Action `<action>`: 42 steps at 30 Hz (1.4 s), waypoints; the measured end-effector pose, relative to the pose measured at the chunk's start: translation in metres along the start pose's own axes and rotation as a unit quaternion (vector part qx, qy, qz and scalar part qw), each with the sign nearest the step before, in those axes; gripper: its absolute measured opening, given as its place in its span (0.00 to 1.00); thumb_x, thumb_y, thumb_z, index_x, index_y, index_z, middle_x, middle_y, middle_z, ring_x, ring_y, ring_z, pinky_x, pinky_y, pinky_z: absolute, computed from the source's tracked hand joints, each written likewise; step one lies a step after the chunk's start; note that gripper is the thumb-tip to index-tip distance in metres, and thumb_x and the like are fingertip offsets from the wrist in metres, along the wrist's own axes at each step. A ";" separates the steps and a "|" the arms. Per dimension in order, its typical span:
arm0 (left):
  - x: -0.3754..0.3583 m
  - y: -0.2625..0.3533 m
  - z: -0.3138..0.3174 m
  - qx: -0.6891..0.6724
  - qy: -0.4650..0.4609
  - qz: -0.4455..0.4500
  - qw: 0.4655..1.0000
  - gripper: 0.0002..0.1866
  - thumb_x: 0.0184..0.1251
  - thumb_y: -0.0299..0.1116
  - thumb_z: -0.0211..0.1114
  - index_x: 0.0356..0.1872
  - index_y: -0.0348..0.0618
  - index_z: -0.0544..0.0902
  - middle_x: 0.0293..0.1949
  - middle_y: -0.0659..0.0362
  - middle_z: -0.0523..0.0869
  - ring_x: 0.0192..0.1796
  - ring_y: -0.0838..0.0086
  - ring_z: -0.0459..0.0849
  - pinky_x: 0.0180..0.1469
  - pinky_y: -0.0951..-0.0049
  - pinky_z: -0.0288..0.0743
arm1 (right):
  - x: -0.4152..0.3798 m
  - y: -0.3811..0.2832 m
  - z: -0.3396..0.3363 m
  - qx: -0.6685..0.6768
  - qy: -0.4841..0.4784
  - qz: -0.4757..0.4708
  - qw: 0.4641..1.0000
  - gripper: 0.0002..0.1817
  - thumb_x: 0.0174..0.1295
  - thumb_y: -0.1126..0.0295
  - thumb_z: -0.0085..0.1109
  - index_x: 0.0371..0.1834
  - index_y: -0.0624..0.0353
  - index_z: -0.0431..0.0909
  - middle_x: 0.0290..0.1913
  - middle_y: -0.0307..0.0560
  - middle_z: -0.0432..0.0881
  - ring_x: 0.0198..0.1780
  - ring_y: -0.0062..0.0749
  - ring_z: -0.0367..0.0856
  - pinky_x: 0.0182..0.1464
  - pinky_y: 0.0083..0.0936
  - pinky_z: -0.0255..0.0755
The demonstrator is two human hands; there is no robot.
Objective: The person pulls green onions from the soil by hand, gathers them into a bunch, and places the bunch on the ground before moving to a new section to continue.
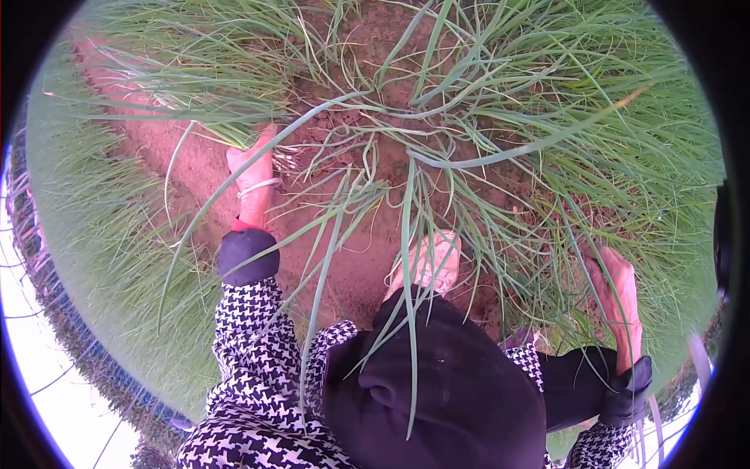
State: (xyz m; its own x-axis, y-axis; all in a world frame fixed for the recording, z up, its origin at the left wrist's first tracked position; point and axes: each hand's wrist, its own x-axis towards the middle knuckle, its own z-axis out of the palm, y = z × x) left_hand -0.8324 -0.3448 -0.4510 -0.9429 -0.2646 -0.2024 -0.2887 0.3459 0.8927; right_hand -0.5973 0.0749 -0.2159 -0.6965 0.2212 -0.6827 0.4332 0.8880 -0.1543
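My left hand (254,168) is closed around a bunch of green onions (226,133) above the bare soil. Their pale root ends (287,160) stick out to the right of the hand, and the leaves point left. A pale band circles that wrist. On the right, my right hand (616,289) reaches down among the standing green onions (539,227). Its fingers curl inward at the edge of the clump, partly behind leaves; what they hold, if anything, is hidden.
Reddish soil (336,262) runs between dense rows of onion plants (625,102). A light shoe (433,262) stands on the soil near the middle, below a dark-clothed knee (437,375). Long loose leaves (409,234) cross close in front of the camera.
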 end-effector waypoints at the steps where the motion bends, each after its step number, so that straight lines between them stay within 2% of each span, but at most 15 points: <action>1: 0.003 -0.002 0.004 -0.026 -0.005 0.014 1.000 0.14 0.46 0.32 0.72 0.31 0.32 0.82 0.30 0.57 0.85 0.32 0.78 0.80 0.37 0.75 0.73 | 0.000 0.003 0.003 0.005 0.005 -0.008 1.000 0.17 0.59 0.70 0.53 0.50 0.65 0.73 0.41 0.61 0.80 0.43 0.51 0.79 0.44 0.36 0.72; 5: 0.014 -0.020 0.008 0.085 -0.040 0.045 0.995 0.15 0.45 0.33 0.72 0.33 0.36 0.83 0.30 0.57 0.86 0.32 0.74 0.82 0.38 0.72 0.74 | 0.002 0.024 0.008 -0.035 0.014 -0.119 0.992 0.16 0.58 0.70 0.54 0.50 0.62 0.74 0.41 0.60 0.80 0.43 0.50 0.79 0.42 0.36 0.72; 6: 0.016 -0.024 0.010 0.047 -0.057 0.060 0.995 0.16 0.43 0.34 0.73 0.34 0.37 0.82 0.30 0.57 0.85 0.32 0.72 0.82 0.39 0.71 0.74 | 0.002 0.024 0.008 -0.019 0.013 -0.094 0.995 0.16 0.58 0.70 0.54 0.50 0.61 0.74 0.41 0.60 0.80 0.42 0.50 0.79 0.41 0.36 0.72; 9: 0.005 0.004 0.009 0.157 -0.091 0.046 0.982 0.18 0.41 0.35 0.73 0.34 0.36 0.81 0.30 0.56 0.85 0.32 0.70 0.82 0.40 0.71 0.75 | 0.003 0.012 0.006 0.020 0.011 -0.027 0.999 0.15 0.59 0.70 0.54 0.49 0.60 0.75 0.39 0.59 0.80 0.40 0.50 0.80 0.38 0.36 0.72; 12: 0.007 -0.006 0.011 0.149 -0.082 0.105 0.980 0.19 0.41 0.35 0.72 0.35 0.35 0.81 0.30 0.55 0.85 0.33 0.68 0.83 0.40 0.69 0.75 | 0.002 0.009 0.005 0.019 0.018 -0.028 0.999 0.14 0.59 0.70 0.53 0.48 0.60 0.75 0.38 0.58 0.80 0.38 0.50 0.80 0.37 0.36 0.72; 16: 0.006 0.003 0.020 0.183 -0.046 0.048 0.981 0.21 0.40 0.36 0.73 0.37 0.35 0.81 0.35 0.51 0.85 0.38 0.63 0.84 0.43 0.67 0.75 | 0.001 0.013 0.007 0.007 0.026 -0.043 0.999 0.13 0.59 0.70 0.53 0.47 0.61 0.76 0.37 0.58 0.81 0.36 0.50 0.80 0.35 0.36 0.72; 19: 0.015 -0.020 0.018 0.184 -0.019 0.057 0.981 0.22 0.40 0.35 0.73 0.40 0.36 0.81 0.36 0.48 0.85 0.40 0.63 0.84 0.44 0.67 0.74 | 0.001 0.010 0.006 0.023 0.030 -0.043 0.998 0.13 0.59 0.70 0.52 0.46 0.61 0.76 0.35 0.57 0.81 0.33 0.50 0.80 0.33 0.36 0.72; 20: 0.021 -0.026 0.015 0.183 -0.031 0.012 0.983 0.22 0.40 0.32 0.73 0.41 0.36 0.81 0.37 0.50 0.85 0.40 0.66 0.83 0.45 0.68 0.74 | 0.000 0.008 0.005 0.033 0.029 -0.042 0.998 0.12 0.60 0.70 0.52 0.46 0.61 0.76 0.34 0.56 0.81 0.32 0.50 0.80 0.32 0.36 0.72; 24: 0.025 -0.039 0.007 -0.043 -0.048 0.030 0.997 0.20 0.41 0.23 0.72 0.41 0.35 0.80 0.39 0.56 0.84 0.40 0.71 0.80 0.47 0.71 0.72 | 0.005 0.010 0.005 0.017 0.016 -0.066 0.998 0.14 0.59 0.69 0.53 0.46 0.64 0.75 0.37 0.59 0.80 0.35 0.49 0.80 0.35 0.35 0.72; 26: 0.018 -0.029 -0.002 -0.035 -0.052 0.026 0.998 0.19 0.43 0.22 0.71 0.40 0.35 0.80 0.39 0.56 0.84 0.40 0.72 0.80 0.46 0.72 0.73 | 0.004 0.023 0.009 -0.007 0.027 -0.131 0.991 0.15 0.59 0.69 0.53 0.46 0.65 0.75 0.37 0.61 0.79 0.35 0.49 0.79 0.36 0.35 0.72; 31: 0.012 -0.001 -0.003 -0.007 -0.067 0.018 0.998 0.17 0.46 0.22 0.70 0.40 0.34 0.80 0.38 0.56 0.83 0.40 0.74 0.80 0.46 0.73 0.73 | 0.004 0.010 0.005 0.035 0.048 -0.064 0.996 0.14 0.59 0.70 0.53 0.47 0.64 0.75 0.36 0.60 0.79 0.35 0.45 0.80 0.37 0.33 0.72; 35: 0.018 -0.019 -0.008 0.029 -0.050 0.103 0.993 0.16 0.49 0.22 0.68 0.42 0.34 0.79 0.40 0.55 0.83 0.39 0.75 0.80 0.44 0.73 0.74 | 0.002 0.012 0.004 0.061 -0.034 0.056 0.996 0.16 0.59 0.69 0.53 0.49 0.64 0.75 0.40 0.59 0.80 0.38 0.45 0.80 0.38 0.33 0.72; 38: 0.027 -0.027 -0.008 0.074 -0.018 0.165 0.983 0.13 0.49 0.24 0.67 0.39 0.33 0.81 0.33 0.54 0.85 0.35 0.74 0.82 0.39 0.73 0.74 | 0.000 0.016 0.006 0.051 -0.032 0.048 0.997 0.16 0.59 0.68 0.53 0.50 0.62 0.75 0.42 0.60 0.80 0.39 0.44 0.81 0.39 0.34 0.73; 40: 0.033 -0.024 -0.012 0.168 0.036 0.194 0.966 0.12 0.48 0.26 0.67 0.36 0.33 0.81 0.29 0.54 0.85 0.31 0.72 0.83 0.36 0.72 0.74 | 0.005 0.015 0.011 0.059 0.005 0.014 0.998 0.14 0.57 0.71 0.54 0.46 0.63 0.75 0.38 0.58 0.78 0.36 0.44 0.80 0.37 0.33 0.72; 42: 0.034 -0.018 -0.017 0.166 -0.012 0.177 0.970 0.12 0.48 0.26 0.67 0.36 0.33 0.81 0.29 0.53 0.85 0.32 0.71 0.83 0.36 0.72 0.74 | 0.007 0.018 0.018 0.069 0.043 -0.013 0.997 0.11 0.56 0.74 0.54 0.42 0.64 0.75 0.33 0.56 0.77 0.33 0.45 0.78 0.35 0.33 0.71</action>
State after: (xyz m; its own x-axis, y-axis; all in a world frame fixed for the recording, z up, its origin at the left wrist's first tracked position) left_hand -0.8563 -0.3752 -0.4674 -0.9952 -0.0558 0.0806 0.0208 0.6834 0.7297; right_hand -0.5841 0.0850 -0.2364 -0.7520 0.2374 -0.6149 0.4844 0.8317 -0.2713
